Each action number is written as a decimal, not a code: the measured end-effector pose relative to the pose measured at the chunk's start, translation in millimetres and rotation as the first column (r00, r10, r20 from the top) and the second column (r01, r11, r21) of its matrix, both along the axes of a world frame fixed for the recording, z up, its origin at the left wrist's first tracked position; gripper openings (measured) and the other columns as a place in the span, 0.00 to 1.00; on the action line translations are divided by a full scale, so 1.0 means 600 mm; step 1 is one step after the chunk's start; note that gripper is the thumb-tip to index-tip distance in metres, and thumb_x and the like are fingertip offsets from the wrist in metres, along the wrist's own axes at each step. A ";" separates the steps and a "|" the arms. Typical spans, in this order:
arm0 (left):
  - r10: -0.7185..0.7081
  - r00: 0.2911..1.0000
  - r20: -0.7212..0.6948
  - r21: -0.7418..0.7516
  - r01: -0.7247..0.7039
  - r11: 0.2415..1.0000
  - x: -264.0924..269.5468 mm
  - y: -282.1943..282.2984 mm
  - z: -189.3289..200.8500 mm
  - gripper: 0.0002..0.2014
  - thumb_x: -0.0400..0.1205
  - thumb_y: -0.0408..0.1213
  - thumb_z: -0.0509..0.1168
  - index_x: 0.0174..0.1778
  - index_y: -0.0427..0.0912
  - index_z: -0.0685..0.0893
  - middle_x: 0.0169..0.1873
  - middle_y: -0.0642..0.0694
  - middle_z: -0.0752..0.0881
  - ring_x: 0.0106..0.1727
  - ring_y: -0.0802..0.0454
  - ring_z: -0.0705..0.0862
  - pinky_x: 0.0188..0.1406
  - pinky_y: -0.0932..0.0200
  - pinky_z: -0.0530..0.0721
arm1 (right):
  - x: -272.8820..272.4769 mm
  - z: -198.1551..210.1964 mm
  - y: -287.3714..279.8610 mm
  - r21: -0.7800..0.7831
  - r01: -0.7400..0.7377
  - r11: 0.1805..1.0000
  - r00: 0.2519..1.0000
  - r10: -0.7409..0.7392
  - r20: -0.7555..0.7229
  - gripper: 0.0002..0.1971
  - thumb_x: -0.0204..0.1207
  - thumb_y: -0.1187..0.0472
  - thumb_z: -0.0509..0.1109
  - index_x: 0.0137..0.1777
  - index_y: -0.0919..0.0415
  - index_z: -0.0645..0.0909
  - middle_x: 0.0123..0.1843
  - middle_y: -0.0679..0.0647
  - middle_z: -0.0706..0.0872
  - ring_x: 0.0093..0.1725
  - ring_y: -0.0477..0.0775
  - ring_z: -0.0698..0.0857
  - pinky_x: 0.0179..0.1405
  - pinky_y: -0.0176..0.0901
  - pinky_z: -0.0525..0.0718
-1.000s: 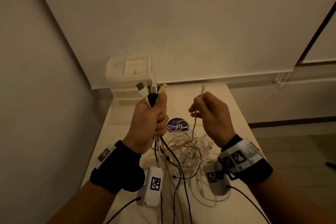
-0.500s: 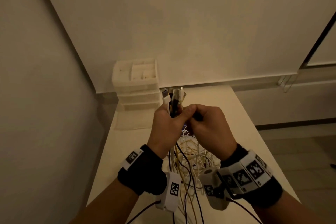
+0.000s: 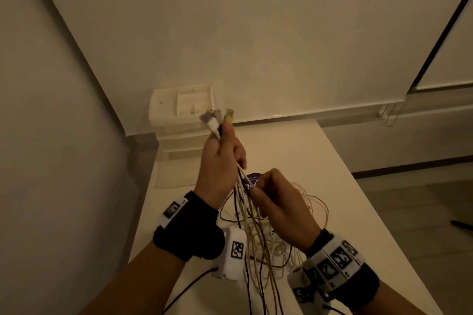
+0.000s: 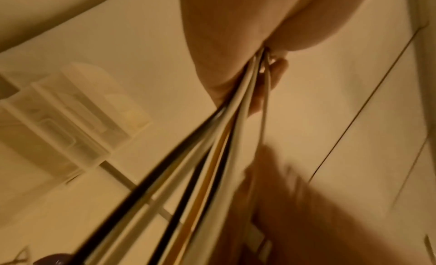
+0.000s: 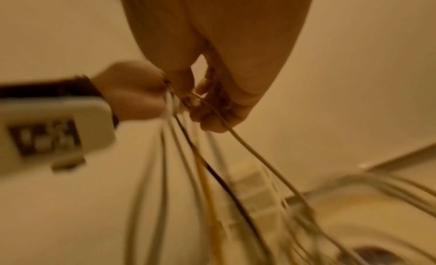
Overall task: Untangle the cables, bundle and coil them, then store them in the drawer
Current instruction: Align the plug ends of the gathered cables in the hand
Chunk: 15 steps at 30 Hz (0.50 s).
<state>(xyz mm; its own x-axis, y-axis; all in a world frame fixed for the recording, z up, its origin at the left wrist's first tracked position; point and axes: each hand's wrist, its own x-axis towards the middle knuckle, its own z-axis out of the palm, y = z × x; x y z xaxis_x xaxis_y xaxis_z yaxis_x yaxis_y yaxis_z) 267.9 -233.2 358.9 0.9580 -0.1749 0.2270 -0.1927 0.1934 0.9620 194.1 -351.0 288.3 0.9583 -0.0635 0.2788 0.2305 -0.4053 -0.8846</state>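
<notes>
My left hand grips a bunch of white, black and yellow cables near their plug ends, which stick up above the fist. The strands hang taut from that fist down to a loose tangle on the table. My right hand sits just below and right of the left one, fingers curled round the hanging strands. A white drawer unit stands at the table's far left corner, its top tray open.
The white table runs away from me, with walls close on the left and at the back. A round purple disc lies on it behind the hands. Floor shows beyond the table's right edge.
The right hand carried a single white cable to the left hand's bunch, then dropped down along the strands. The left hand now holds that cable too and has risen a little.
</notes>
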 end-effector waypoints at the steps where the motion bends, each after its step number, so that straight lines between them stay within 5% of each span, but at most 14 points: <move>1: 0.010 1.000 -0.005 -0.059 -0.010 0.998 0.007 0.009 0.011 0.20 0.88 0.50 0.50 0.33 0.43 0.68 0.22 0.51 0.66 0.22 0.52 0.69 0.28 0.51 0.78 | -0.001 -0.027 -0.006 0.001 -0.035 0.999 0.999 0.035 -0.024 0.07 0.83 0.55 0.64 0.44 0.54 0.74 0.32 0.51 0.83 0.29 0.46 0.81 0.33 0.50 0.81; 4: 0.004 1.000 -0.019 -0.141 -0.007 0.990 0.023 0.041 0.047 0.21 0.89 0.51 0.48 0.31 0.47 0.63 0.23 0.50 0.59 0.20 0.55 0.59 0.16 0.62 0.68 | -0.002 -0.102 -0.023 -0.012 -0.052 0.999 0.993 0.051 -0.109 0.15 0.83 0.46 0.58 0.35 0.48 0.76 0.28 0.47 0.79 0.29 0.43 0.77 0.34 0.45 0.78; 6: 0.036 0.999 0.033 -0.129 -0.031 0.991 0.028 0.061 0.064 0.21 0.89 0.51 0.48 0.31 0.47 0.60 0.22 0.50 0.58 0.18 0.57 0.56 0.17 0.67 0.58 | 0.004 -0.130 -0.032 0.039 -0.051 0.998 0.983 0.057 -0.174 0.21 0.81 0.42 0.57 0.33 0.54 0.77 0.27 0.46 0.77 0.29 0.45 0.76 0.35 0.45 0.76; 10: -0.030 0.998 0.058 -0.065 0.033 0.997 0.013 0.079 0.067 0.20 0.88 0.49 0.54 0.30 0.46 0.62 0.20 0.51 0.60 0.15 0.57 0.57 0.15 0.69 0.58 | 0.026 -0.134 -0.042 0.109 -0.005 0.994 0.976 0.029 -0.218 0.26 0.75 0.38 0.60 0.28 0.60 0.75 0.26 0.49 0.74 0.29 0.46 0.72 0.35 0.44 0.72; 12: -0.074 0.994 0.082 0.163 0.060 0.985 0.000 0.077 0.054 0.20 0.82 0.50 0.63 0.28 0.46 0.68 0.18 0.52 0.64 0.15 0.56 0.61 0.15 0.65 0.61 | 0.034 -0.117 -0.044 0.123 0.032 0.992 0.980 -0.007 -0.198 0.25 0.73 0.38 0.62 0.25 0.57 0.72 0.25 0.52 0.72 0.27 0.47 0.70 0.34 0.43 0.70; 15: -0.126 0.982 0.142 0.536 0.031 0.844 -0.008 0.059 0.008 0.11 0.76 0.46 0.74 0.32 0.48 0.83 0.20 0.59 0.77 0.22 0.61 0.72 0.25 0.67 0.73 | 0.043 -0.072 -0.050 0.158 0.036 0.987 0.986 -0.010 -0.166 0.24 0.79 0.46 0.65 0.23 0.54 0.71 0.24 0.52 0.69 0.26 0.50 0.68 0.33 0.47 0.68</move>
